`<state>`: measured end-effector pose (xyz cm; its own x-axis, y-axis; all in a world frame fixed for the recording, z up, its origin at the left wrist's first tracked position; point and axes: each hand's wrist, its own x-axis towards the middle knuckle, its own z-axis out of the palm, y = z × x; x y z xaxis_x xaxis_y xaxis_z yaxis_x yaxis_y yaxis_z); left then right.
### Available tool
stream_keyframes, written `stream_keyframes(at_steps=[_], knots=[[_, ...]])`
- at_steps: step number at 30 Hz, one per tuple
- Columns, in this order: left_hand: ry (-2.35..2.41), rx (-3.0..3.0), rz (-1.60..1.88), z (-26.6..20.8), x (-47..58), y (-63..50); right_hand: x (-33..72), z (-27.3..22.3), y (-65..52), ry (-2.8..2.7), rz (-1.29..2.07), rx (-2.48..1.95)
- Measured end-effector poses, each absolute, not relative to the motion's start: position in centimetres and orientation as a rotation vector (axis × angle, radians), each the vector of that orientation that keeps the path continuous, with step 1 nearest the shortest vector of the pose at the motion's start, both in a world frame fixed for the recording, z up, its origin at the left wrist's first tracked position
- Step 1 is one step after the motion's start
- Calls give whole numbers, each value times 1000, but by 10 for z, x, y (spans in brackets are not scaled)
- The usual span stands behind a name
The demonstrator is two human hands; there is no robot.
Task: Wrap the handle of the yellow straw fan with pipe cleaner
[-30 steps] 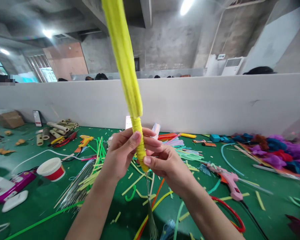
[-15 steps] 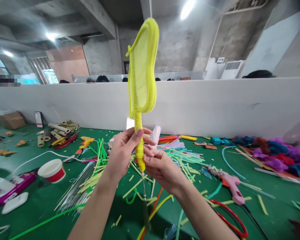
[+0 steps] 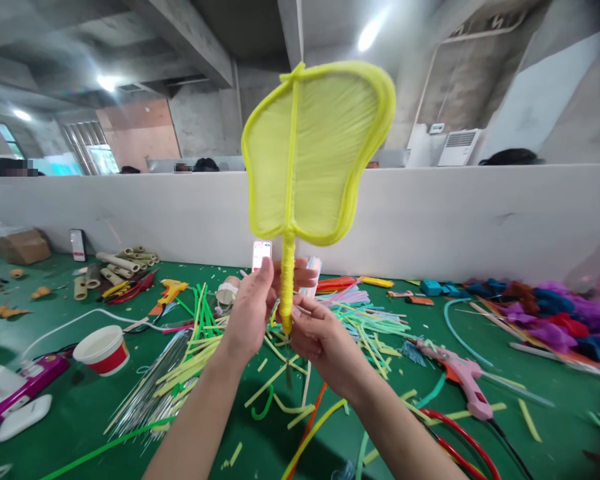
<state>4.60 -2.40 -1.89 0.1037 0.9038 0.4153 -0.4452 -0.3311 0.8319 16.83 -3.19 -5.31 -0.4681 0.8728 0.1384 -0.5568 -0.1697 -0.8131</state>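
Fingers of the right hand [image 3: 320, 340], closed in a pinch, grip the bottom end of a yellow fan [image 3: 330, 147] by its wrapped handle [image 3: 287, 280]. Thumb up, the left hand [image 3: 253, 307] sits at nine o'clock of the handle with its fingers loosely opened out behind it; whether they touch it I cannot tell. Raised above the green table [image 3: 260, 453], the fan stands nearly upright, its blade at twelve o'clock from both hands and facing the camera, with a rib splitting the panel in two. Something thin and blurred hangs at six o'clock below the handle.

Taking the hands as the clock's centre, a phone [image 3: 261, 255] leans at eleven, just beyond the left thumb. Cut yellow strips [image 3: 190, 367] and a bundle of wires [image 3: 143, 387] lie between eight and nine, with a paper cup [image 3: 101, 350] farther out near nine. A pink glue gun [image 3: 473, 387] rests between three and four, and a purple fluffy heap [image 3: 555, 320] sits well out at three.
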Motion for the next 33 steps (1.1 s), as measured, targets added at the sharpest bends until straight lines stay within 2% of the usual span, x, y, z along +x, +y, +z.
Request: stream_keyframes(at_steps=[6, 12, 20, 33], knots=[[465, 1015, 1431, -26, 40, -3, 164, -74, -10, -818, 2053, -473], [508, 1009, 1418, -41, 33, 15, 159, -84, -8, -756, 2012, -534], [777, 1607, 1302, -43, 20, 19, 164, -81, -7, -728, 1952, -550], [875, 1455, 1474, -57, 30, 32, 160, -81, -10, -685, 1967, -566]])
